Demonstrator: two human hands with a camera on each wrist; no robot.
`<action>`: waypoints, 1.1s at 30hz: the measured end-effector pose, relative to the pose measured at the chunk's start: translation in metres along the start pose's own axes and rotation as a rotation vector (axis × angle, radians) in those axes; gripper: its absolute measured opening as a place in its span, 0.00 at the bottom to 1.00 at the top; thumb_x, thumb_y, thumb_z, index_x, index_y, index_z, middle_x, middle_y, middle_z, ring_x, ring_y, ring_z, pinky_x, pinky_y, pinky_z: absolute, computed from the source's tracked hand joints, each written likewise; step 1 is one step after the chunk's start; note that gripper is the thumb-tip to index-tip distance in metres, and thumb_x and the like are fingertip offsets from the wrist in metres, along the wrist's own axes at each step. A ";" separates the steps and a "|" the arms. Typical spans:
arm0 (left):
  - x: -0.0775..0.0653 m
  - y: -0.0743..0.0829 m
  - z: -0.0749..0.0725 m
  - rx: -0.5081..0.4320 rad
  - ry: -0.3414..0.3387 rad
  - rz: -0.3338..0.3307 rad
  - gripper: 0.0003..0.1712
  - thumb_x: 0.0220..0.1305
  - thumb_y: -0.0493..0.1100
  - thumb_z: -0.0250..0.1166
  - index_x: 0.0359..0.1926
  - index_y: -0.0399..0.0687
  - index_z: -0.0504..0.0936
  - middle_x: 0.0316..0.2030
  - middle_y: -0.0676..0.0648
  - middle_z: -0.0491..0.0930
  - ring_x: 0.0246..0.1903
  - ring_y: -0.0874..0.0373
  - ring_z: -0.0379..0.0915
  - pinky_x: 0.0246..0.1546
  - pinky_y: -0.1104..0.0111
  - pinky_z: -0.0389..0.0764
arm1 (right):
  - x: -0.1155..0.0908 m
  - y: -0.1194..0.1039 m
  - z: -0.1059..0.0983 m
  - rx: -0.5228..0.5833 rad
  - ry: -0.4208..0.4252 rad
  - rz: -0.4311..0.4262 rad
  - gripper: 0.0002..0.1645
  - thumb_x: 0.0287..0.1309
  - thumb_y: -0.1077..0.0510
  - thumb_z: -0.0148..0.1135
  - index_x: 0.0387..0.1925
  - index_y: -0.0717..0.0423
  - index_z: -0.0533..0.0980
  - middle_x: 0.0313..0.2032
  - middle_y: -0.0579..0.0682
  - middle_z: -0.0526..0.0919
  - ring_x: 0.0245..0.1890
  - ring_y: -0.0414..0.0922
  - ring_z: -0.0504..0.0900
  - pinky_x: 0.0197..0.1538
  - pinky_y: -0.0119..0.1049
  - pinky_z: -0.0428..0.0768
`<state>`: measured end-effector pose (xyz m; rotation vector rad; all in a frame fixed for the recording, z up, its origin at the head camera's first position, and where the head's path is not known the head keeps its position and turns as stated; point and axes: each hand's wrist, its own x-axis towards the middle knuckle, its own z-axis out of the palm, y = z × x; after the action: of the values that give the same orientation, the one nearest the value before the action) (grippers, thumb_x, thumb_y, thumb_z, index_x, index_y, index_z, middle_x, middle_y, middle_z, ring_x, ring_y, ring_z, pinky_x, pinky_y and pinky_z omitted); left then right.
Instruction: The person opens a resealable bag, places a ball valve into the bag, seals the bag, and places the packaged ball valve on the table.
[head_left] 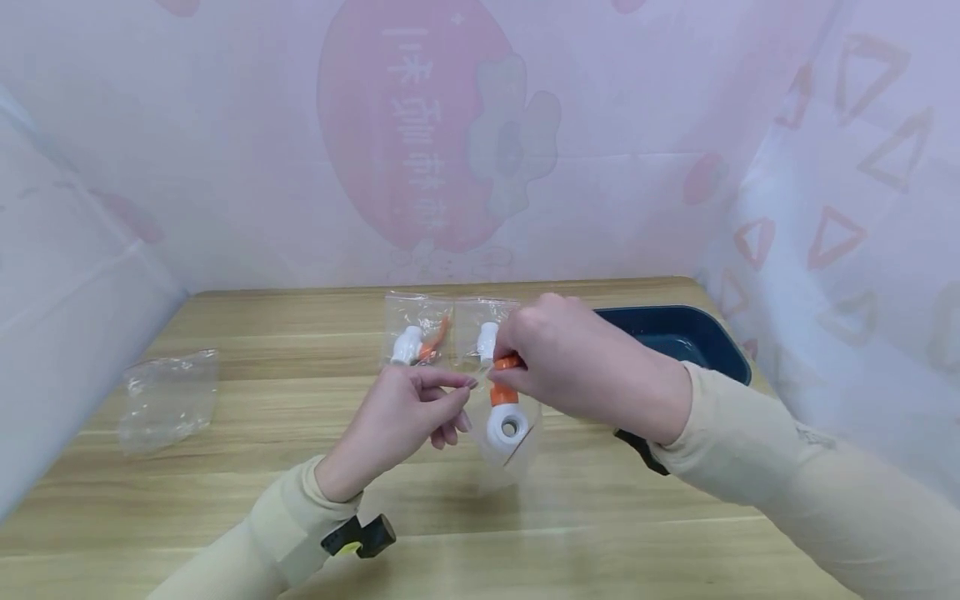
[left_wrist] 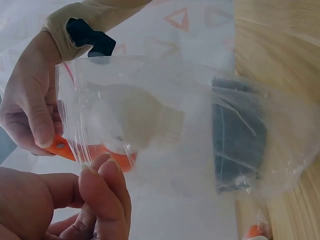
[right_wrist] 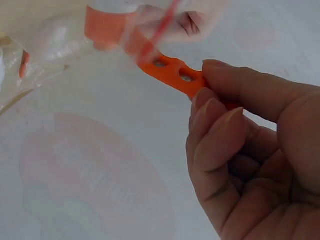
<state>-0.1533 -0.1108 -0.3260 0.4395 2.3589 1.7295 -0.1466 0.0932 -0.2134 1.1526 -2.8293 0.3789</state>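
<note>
"Right grip (head_left: pixel 558 357) first: what has it got?"

"One end of the orange handle (right_wrist: pixel 171 72) of a white valve (head_left: pixel 496 423), pinched between thumb and fingers."

"And the left grip (head_left: pixel 412 408)?"

"Fingertips together on the edge of a clear bag (left_wrist: pixel 192 160), just left of the handle."

"Which way does the valve lie from the right grip?"

"Below its fingertips in the head view, on the wearer's side. The handle gives the long axis: it runs down from the pinch to the round white body, whose bore faces the camera. The right grip is the nearer one, since it touches the handle; the left is just beside."

"Is the valve free of its bag?"

"Only partly. The left wrist view has the handle's tip past the bag's mouth, the body behind the film. I'd judge that everything hinges on how that axis lines up with the mouth."

"Other containers?"

"Beyond both grips on the counter (head_left: pixel 262 417), a left pouch (head_left: pixel 397 310) and a right pouch (head_left: pixel 476 310), each with a white fitting inside; the left one shows an orange handle too. Well left of the left grip lies a flat bag (head_left: pixel 168 404), no valve visible in it. Beyond and right of the right grip stands a blue tray (head_left: pixel 731 354), partly hidden, so I can't tell all it holds."
</note>
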 end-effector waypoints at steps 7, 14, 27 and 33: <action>0.000 0.000 0.002 -0.009 -0.005 0.012 0.10 0.65 0.36 0.66 0.45 0.35 0.86 0.20 0.43 0.83 0.17 0.52 0.79 0.20 0.65 0.82 | 0.003 0.004 0.016 -0.058 -0.046 -0.017 0.11 0.54 0.63 0.72 0.19 0.54 0.82 0.16 0.41 0.75 0.17 0.37 0.71 0.23 0.25 0.73; 0.001 -0.003 0.002 -0.019 -0.025 0.010 0.10 0.66 0.36 0.66 0.45 0.34 0.85 0.21 0.43 0.83 0.18 0.52 0.79 0.21 0.64 0.83 | 0.003 0.008 0.027 -0.083 -0.108 0.000 0.12 0.54 0.64 0.73 0.19 0.53 0.80 0.17 0.40 0.76 0.17 0.36 0.71 0.22 0.26 0.72; 0.001 -0.003 0.001 -0.002 -0.007 0.004 0.09 0.66 0.35 0.65 0.45 0.34 0.85 0.21 0.44 0.83 0.18 0.53 0.79 0.21 0.64 0.83 | 0.002 0.005 0.016 -0.083 -0.067 0.029 0.15 0.60 0.63 0.67 0.18 0.52 0.79 0.14 0.39 0.69 0.16 0.37 0.66 0.21 0.27 0.66; 0.002 -0.005 0.001 0.005 0.007 -0.002 0.07 0.67 0.35 0.64 0.44 0.38 0.84 0.21 0.44 0.84 0.18 0.51 0.80 0.21 0.62 0.83 | -0.015 0.004 0.016 -0.025 0.023 0.061 0.09 0.62 0.57 0.68 0.25 0.51 0.83 0.15 0.38 0.72 0.14 0.34 0.67 0.21 0.28 0.68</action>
<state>-0.1559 -0.1104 -0.3312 0.4330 2.3685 1.7275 -0.1381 0.1018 -0.2314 1.0528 -2.8467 0.3574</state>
